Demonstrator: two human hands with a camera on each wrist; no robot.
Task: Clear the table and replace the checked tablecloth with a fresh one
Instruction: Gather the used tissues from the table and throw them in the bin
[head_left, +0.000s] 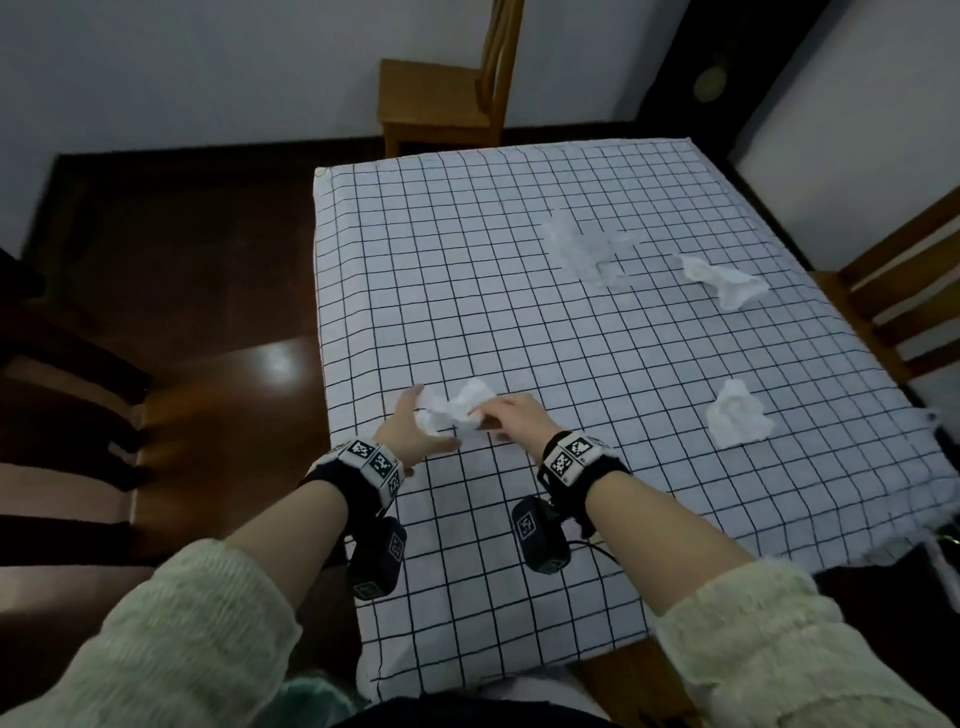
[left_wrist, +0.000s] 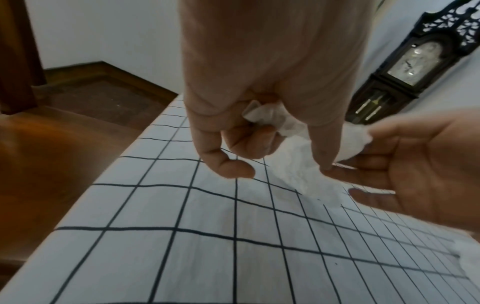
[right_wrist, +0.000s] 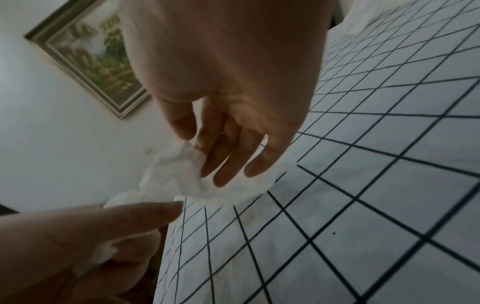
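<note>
White walls and a dark polished wooden floor (head_left: 218, 270) surround the table, whose top is covered by the checked tablecloth (head_left: 519, 291), white with a thin black grid, lying fairly flat and hanging over the near edge. At the far left stands a dark chair (head_left: 67, 395); a wooden chair (head_left: 441, 98) sits beyond the far edge of the table.

Near the left edge of the cloth, the left hand (head_left: 410, 431) has its fingers curled around a crumpled white tissue (head_left: 457, 410); in the left wrist view part of the tissue (left_wrist: 270, 117) is bunched inside the curled fingers (left_wrist: 249, 139), while the rest trails out towards the other hand. The right hand (head_left: 519, 415) meets the same tissue from the opposite side. In the right wrist view its fingers (right_wrist: 233, 156) are fairly straight and close together, their tips resting on the wad (right_wrist: 182, 174), the thumb set slightly apart; I cannot tell whether they pinch it. The tissue lies just above or on the cloth, between the two sets of fingertips.

Well beyond the fingers, a thin, nearly see-through crumpled sheet (head_left: 576, 244) lies on the cloth. Further right is a second tissue (head_left: 722, 280), and nearer, well to the right of the right hand's fingers, a third tissue (head_left: 737, 415). Another wooden chair (head_left: 898, 296) stands at the right side.
</note>
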